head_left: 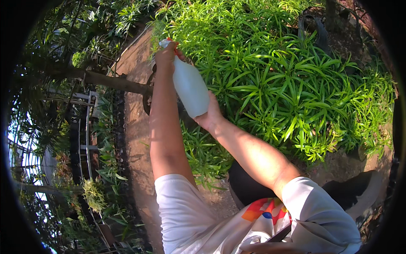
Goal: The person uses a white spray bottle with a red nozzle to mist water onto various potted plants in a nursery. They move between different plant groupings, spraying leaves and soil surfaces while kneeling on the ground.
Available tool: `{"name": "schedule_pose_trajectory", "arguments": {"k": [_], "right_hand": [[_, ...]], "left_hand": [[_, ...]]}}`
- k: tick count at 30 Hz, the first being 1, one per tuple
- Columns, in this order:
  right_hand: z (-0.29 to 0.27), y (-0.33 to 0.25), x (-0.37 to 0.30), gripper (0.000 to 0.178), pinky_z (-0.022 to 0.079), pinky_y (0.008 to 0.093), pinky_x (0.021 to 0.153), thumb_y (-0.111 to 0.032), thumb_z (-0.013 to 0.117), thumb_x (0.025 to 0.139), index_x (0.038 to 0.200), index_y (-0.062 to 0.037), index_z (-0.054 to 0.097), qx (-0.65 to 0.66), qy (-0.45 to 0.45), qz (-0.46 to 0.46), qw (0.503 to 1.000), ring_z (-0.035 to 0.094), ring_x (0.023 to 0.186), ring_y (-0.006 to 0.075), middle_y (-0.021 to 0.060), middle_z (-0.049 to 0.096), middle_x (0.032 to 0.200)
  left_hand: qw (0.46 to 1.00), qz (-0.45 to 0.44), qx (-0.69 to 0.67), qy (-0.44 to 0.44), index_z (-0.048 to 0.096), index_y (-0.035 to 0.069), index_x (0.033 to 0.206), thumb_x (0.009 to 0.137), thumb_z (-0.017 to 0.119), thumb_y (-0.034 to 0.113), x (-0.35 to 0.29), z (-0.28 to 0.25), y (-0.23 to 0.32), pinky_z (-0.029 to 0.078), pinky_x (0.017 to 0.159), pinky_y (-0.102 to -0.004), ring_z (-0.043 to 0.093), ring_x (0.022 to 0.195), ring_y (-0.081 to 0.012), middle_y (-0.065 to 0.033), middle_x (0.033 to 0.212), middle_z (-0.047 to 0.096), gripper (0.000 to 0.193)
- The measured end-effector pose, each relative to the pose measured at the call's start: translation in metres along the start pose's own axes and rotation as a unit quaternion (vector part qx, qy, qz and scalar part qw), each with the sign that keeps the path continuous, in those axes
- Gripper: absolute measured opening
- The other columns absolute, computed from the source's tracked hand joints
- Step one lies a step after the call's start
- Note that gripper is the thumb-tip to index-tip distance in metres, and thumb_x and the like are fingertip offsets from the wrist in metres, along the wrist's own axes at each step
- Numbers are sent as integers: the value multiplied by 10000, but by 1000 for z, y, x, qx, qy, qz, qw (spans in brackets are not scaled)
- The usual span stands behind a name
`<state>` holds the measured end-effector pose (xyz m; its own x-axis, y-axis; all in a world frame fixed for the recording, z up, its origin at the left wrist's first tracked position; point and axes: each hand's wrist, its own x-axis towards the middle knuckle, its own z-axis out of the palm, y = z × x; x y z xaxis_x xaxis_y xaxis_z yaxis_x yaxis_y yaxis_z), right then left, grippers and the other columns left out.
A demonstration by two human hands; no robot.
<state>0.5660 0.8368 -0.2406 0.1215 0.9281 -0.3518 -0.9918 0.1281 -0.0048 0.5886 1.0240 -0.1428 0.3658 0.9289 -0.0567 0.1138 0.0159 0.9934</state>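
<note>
A translucent whitish spray bottle [190, 86] with a white and red spray head [168, 42] is tilted out in front of me, its head toward the upper left. My left hand [165, 59] is closed round its neck just under the spray head. Beneath the base, my right hand [209, 113] cups and supports the bottle, fingers partly hidden behind it. Strappy green leafy plants [270, 89] grow right beside and behind the bottle. How much liquid the bottle holds cannot be made out.
A bare tree trunk [114, 82] reaches in from the left, close to my left forearm. Past it runs a brown dirt path [137, 169], bordered by more plants and a pale metal frame [88, 135]. A dark curved strap-like object [321, 34] sits at the upper right.
</note>
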Motion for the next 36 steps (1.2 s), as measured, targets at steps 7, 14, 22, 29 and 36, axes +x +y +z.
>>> {"name": "schedule_pose_trajectory", "arguments": {"k": [7, 14, 22, 29, 36], "right_hand": [[-4, 3, 4, 357, 463, 271, 600, -450, 329, 957, 1057, -185, 547, 7, 16, -27, 999, 592, 784, 113, -31, 612, 927], [-12, 25, -5, 347, 446, 309, 609, -475, 389, 922, 1042, -194, 553, 88, 135, -32, 986, 583, 810, 130, -29, 615, 958], [-15, 11, 6, 440, 456, 336, 700, -516, 337, 917, 1091, -171, 548, 75, 93, -102, 988, 580, 911, 175, 1, 599, 1047], [-15, -20, 11, 498, 459, 402, 876, -529, 297, 927, 1191, -171, 521, 129, 61, -120, 982, 565, 1017, 203, 19, 582, 1124], [-20, -42, 15, 496, 474, 386, 845, -532, 334, 922, 1196, -162, 519, 150, 74, -176, 970, 566, 1031, 190, 11, 577, 1144]], "left_hand": [[999, -20, 49, -4, 662, 15, 871, 808, 674, 259, -4, 24, 4, 441, 440, -315, 556, 482, -185, -90, 598, 573, 253], [982, 23, 179, -62, 659, 31, 806, 823, 649, 428, -22, 26, -9, 420, 475, -313, 567, 485, -171, -78, 543, 574, 398], [962, 59, 262, -55, 658, 13, 736, 790, 655, 527, -28, 62, 11, 479, 575, -312, 585, 521, -179, -68, 585, 612, 517], [920, 94, 364, -111, 667, 4, 682, 733, 683, 580, -23, 121, 19, 508, 648, -346, 638, 592, -186, -74, 584, 637, 579], [904, 181, 315, -224, 689, 62, 649, 784, 582, 647, -39, 154, 21, 523, 695, -342, 645, 637, -164, -33, 633, 670, 609]]}}
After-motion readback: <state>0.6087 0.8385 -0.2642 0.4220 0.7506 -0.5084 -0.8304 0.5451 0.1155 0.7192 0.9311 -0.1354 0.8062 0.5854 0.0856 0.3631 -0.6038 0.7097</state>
